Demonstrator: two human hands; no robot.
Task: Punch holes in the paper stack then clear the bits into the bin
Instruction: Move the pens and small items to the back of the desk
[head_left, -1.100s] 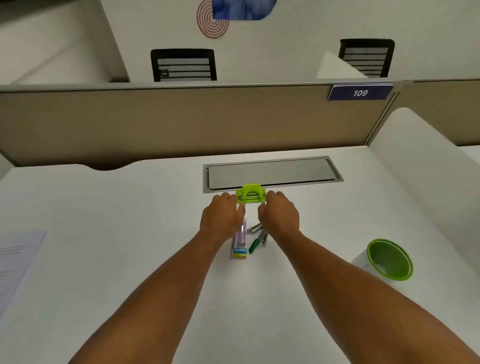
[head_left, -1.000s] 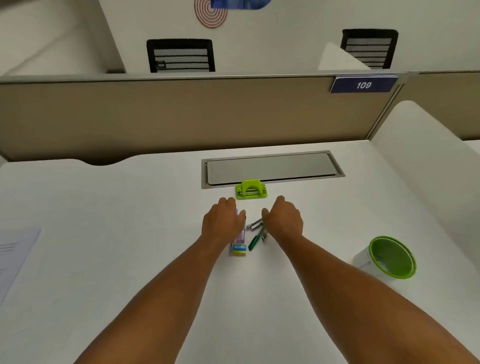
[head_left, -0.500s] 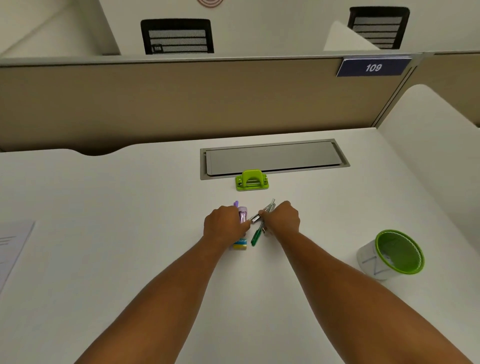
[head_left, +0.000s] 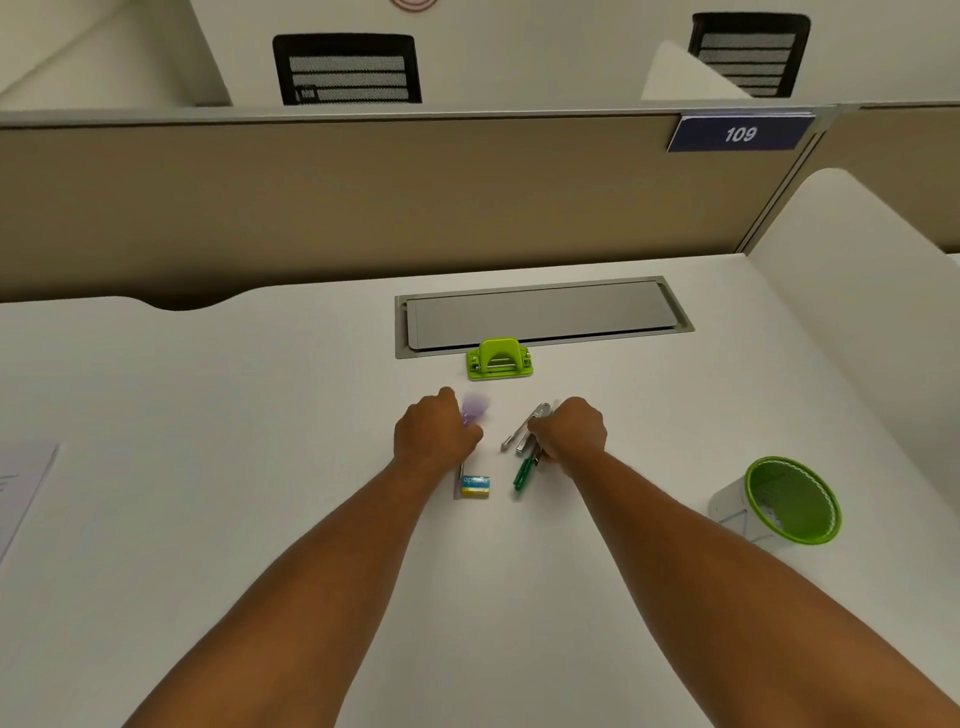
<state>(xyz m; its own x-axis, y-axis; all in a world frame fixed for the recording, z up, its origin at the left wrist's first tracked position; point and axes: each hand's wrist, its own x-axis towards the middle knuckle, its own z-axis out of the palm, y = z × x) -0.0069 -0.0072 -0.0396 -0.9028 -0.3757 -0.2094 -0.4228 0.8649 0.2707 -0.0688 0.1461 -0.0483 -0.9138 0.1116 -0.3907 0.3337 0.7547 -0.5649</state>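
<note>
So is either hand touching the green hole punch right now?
No, the hole punch sits alone by the desk's grey cable cover, with the left hand and right hand nearer the person.

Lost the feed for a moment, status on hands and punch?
Left hand grips blurred purple item; right hand grips pens. Hole punch untouched on desk, bin at right. Paper far left, not yet fetched.

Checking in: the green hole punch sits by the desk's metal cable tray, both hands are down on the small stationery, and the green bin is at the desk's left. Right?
Not quite. The head view shows the green bin on the right side of the desk, not the left. The rest holds: the green hole punch sits by the metal cable tray, and the left hand and right hand are on the small stationery.
</note>
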